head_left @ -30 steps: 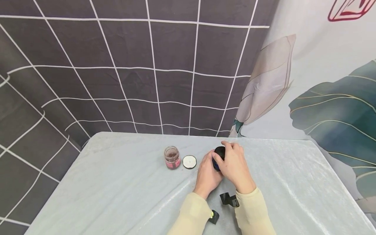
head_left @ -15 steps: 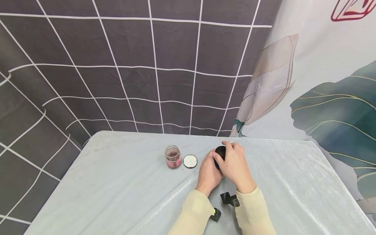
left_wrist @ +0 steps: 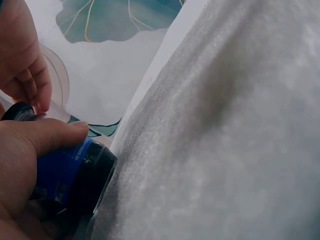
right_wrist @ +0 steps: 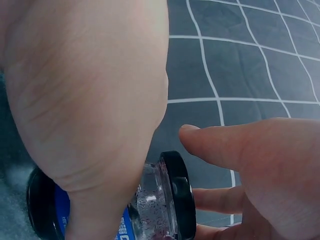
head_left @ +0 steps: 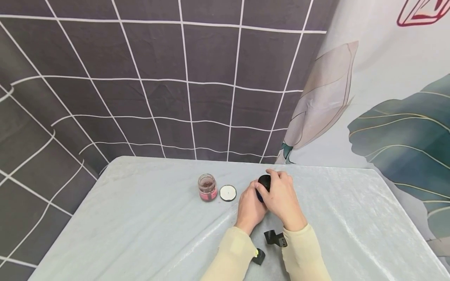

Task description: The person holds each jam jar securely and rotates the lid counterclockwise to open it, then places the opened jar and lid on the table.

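In the head view, my left hand [head_left: 250, 208] grips a glass jar with a blue label [left_wrist: 57, 170], thumb lying along its side in the left wrist view. On top sits a black lid [head_left: 264, 181]. My right hand [head_left: 283, 199] holds this lid, thumb on the near left side and fingers reaching round the far side. The right wrist view shows clear glass [right_wrist: 155, 200] with specks just below the lid; the left hand [right_wrist: 95, 110] covers much of the label. Left of both hands stands an open glass jar [head_left: 207, 189] with a pink-red label, beside a round white-faced lid [head_left: 227, 192].
A pale grey cloth [head_left: 140, 218] covers the table. Behind it hangs a dark curtain [head_left: 154, 97] with white grid lines, and a white leaf-patterned one [head_left: 397, 132] at right. Black devices [head_left: 275, 238] stick out by the cream sleeves [head_left: 230, 253].
The head view has shifted slightly. Both hands keep nearly the same hold on the blue-labelled jar and its lid.
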`<state>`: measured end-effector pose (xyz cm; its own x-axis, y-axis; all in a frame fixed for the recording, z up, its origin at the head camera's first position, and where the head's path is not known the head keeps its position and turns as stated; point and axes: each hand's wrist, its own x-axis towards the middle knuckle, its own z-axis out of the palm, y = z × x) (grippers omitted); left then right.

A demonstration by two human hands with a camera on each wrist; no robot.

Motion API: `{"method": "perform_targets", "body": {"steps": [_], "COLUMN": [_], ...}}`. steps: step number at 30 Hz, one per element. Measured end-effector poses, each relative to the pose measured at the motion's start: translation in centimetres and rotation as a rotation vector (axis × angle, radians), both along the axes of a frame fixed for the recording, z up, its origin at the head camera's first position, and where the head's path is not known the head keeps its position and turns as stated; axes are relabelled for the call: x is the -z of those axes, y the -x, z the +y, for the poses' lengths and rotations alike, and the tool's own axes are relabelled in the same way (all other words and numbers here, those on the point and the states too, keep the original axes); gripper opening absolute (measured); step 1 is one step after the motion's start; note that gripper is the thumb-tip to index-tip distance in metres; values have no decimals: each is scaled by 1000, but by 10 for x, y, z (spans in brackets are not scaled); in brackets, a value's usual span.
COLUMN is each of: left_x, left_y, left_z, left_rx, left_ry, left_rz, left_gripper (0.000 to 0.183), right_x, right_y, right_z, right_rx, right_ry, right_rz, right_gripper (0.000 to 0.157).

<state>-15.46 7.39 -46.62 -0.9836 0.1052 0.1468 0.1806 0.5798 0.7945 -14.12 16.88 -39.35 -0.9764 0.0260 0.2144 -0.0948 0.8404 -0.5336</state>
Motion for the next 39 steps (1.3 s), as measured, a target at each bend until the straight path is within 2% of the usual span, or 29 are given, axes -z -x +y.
{"method": "perform_targets", "body": {"steps": [18,31,39], "left_x": [1,-3,-7], "left_y": [0,0,-1], "left_z": [0,-1,-4], "left_rx": [-31,-43,-49], "left_ry": [-42,-39,-42], "left_rz": [16,16,45], "left_gripper": [47,47,46], "right_x": [-1,-2,-3], "right_y": [1,1,0], "right_z": [2,1,-1], "right_rx": [6,0,1], "right_ry": [2,9,16], "right_rz": [-57,-40,-4], "right_gripper": [57,54,52]}}
